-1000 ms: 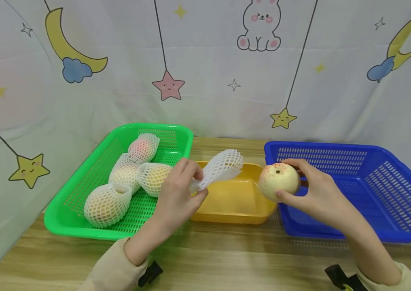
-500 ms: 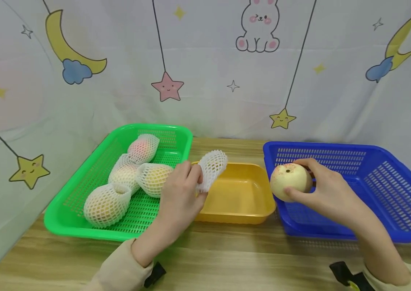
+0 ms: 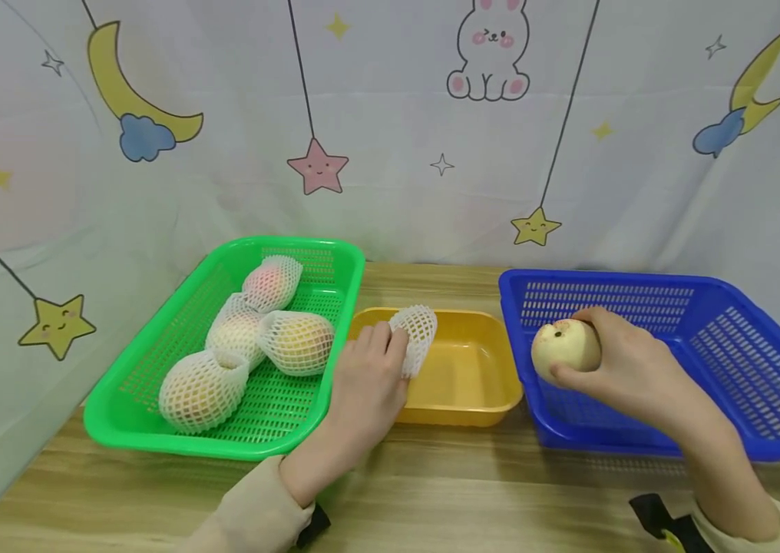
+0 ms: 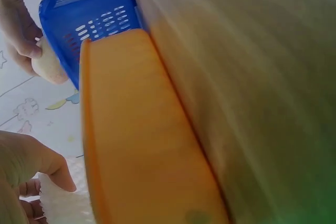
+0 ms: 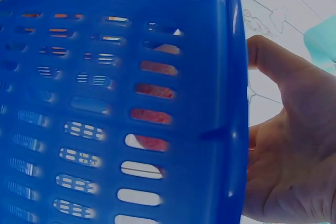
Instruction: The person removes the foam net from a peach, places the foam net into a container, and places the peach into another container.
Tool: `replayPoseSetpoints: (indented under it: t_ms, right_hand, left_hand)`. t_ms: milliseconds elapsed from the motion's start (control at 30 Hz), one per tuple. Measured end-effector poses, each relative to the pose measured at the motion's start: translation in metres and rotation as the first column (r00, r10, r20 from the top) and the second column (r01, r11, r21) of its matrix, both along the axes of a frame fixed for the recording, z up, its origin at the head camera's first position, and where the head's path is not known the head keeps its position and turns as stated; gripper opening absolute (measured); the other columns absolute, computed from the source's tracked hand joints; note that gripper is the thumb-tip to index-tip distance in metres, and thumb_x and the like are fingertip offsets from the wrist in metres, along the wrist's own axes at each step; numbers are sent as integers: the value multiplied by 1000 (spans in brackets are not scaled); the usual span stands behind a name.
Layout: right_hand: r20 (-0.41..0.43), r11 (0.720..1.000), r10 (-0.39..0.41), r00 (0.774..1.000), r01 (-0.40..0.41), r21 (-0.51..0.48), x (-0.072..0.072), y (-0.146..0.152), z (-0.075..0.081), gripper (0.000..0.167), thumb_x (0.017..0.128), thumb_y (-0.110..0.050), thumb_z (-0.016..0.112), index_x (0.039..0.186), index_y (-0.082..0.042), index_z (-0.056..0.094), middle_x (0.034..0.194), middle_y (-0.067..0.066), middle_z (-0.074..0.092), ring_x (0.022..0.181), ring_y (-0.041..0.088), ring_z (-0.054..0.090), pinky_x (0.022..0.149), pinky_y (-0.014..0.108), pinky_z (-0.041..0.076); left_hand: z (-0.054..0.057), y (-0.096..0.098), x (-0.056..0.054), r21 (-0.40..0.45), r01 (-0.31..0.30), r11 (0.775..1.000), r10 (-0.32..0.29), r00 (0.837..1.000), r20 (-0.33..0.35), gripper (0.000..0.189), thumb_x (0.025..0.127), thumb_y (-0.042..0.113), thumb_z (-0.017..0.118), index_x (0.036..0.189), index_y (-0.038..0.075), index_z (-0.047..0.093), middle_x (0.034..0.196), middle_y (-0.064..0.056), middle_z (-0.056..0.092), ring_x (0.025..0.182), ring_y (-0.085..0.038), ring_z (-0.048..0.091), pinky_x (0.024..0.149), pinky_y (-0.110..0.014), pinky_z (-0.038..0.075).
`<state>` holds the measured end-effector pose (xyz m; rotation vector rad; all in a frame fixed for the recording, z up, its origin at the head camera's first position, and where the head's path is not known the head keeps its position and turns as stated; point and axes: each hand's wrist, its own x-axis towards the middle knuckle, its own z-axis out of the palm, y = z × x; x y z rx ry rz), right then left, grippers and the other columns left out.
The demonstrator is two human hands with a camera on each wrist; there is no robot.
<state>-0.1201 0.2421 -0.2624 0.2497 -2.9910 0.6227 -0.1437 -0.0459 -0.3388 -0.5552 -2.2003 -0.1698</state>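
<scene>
My left hand (image 3: 371, 376) pinches a white foam fruit net (image 3: 418, 336) over the left part of a yellow tray (image 3: 476, 372). The net stands up from the fingers, with no fruit visible in it. Over the near left part of a blue basket (image 3: 639, 281), my right hand (image 3: 632, 369) grips a pale peach (image 3: 565, 353) between thumb and fingers. In the left wrist view the thumb and fingers hold the foam net (image 4: 65, 203) beside the tray's wall. The right wrist view has the basket's slotted wall (image 5: 199, 77) hiding most of the peach; red skin shows through some slots.
A green basket (image 3: 345, 265) on the left holds several fruits in foam nets (image 3: 203, 390). The yellow tray sits between the two baskets on a wooden table (image 3: 445, 491). A patterned white cloth (image 3: 390, 215) hangs close behind.
My right hand has carried the peach rightward, from above the tray's right edge to over the blue basket. My left hand has moved right and lower with the net, away from the green basket.
</scene>
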Motion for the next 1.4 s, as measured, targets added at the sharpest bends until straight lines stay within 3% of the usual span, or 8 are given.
replayPoseSetpoints:
  t_ms: [200,367,567,767,1033,1167,1300,1400]
  right_hand:
    - [27,1000,14,1000,-14,24,-2,2,-4,68,75,-42,76,122,0,50,102,17,63,73,20,57,54,29,44]
    - [60,999,27,998,-29,27,-4,4,-7,65,74,-42,77,119,-2,52,96,12,63,71,18,55,54,29,43]
    - [104,997,66,992,-69,34,-7,6,-11,59,72,-40,78,112,-3,55,89,6,62,69,16,53,55,29,42]
    - [146,995,84,986,-90,36,-10,8,-17,57,72,-40,77,110,-3,55,87,4,61,69,15,52,55,29,42]
    - [186,993,100,977,-109,40,-12,10,-23,54,71,-37,77,108,-4,56,83,2,60,68,15,51,56,29,42]
    - [207,991,109,972,-122,50,-13,11,-24,54,71,-37,76,109,-3,55,83,2,59,67,15,51,55,29,43]
    - [219,988,124,968,-141,61,-14,11,-25,54,71,-36,75,109,-3,55,82,2,59,67,14,51,55,28,43]
    - [224,985,140,964,-159,70,-14,11,-26,52,71,-35,75,108,-3,56,81,2,58,67,14,51,54,28,43]
  left_hand:
    - [-6,4,-3,-33,-51,998,51,999,-20,17,74,-4,61,79,8,50,73,-6,46,64,-22,45,51,-27,29]
    - [-8,6,-5,-67,-119,991,116,992,-45,18,74,-3,64,78,9,50,73,-6,47,68,-23,47,55,-29,31]
    - [-11,6,-6,-136,-235,962,232,972,-42,23,71,0,69,78,11,50,75,-5,48,67,-21,45,59,-29,32]
    - [-15,6,-7,-176,-294,940,288,956,-55,27,68,4,73,76,13,48,72,-3,47,64,-18,43,61,-29,30]
    - [-18,6,-6,-199,-295,935,305,952,23,32,68,13,78,79,12,48,71,-2,47,61,-18,45,60,-29,29]
    - [-18,7,-5,-183,-266,946,285,954,89,36,73,31,80,81,12,50,70,-1,48,61,-18,48,58,-28,29]
    - [-18,7,-3,-154,-233,960,255,955,148,46,77,53,73,78,11,54,69,-2,52,61,-19,53,58,-29,33]
    - [-18,9,-2,-134,-211,968,235,950,204,52,82,62,62,72,11,55,66,-2,51,60,-21,52,56,-31,34]
